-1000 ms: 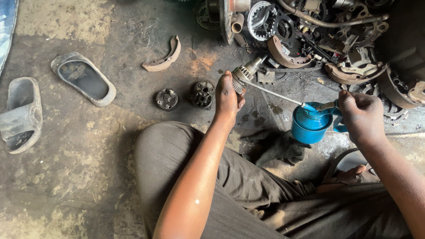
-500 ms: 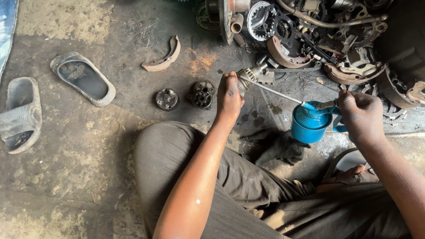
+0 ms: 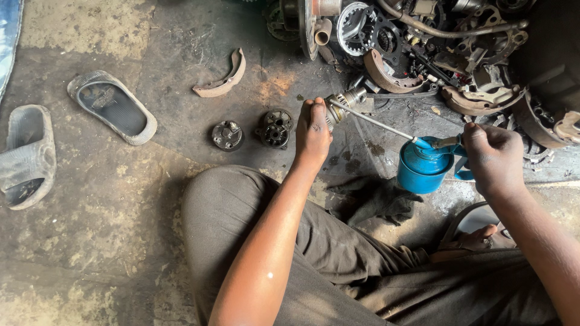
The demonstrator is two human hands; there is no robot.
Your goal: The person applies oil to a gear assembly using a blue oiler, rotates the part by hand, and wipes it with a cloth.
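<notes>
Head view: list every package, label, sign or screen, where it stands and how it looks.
No labels, signs or screens show.
Blue oil can: the only container, on the floor before the right hand, round, with a long thin metal spout reaching the metal part at the left hand.

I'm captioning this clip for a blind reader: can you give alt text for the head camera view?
A person seated on a stained concrete floor holds a small metal part in the left hand while the right hand grips a blue oil can, its long spout reaching the part. Two round parts, a brake shoe and two sandals lie nearby.
</notes>
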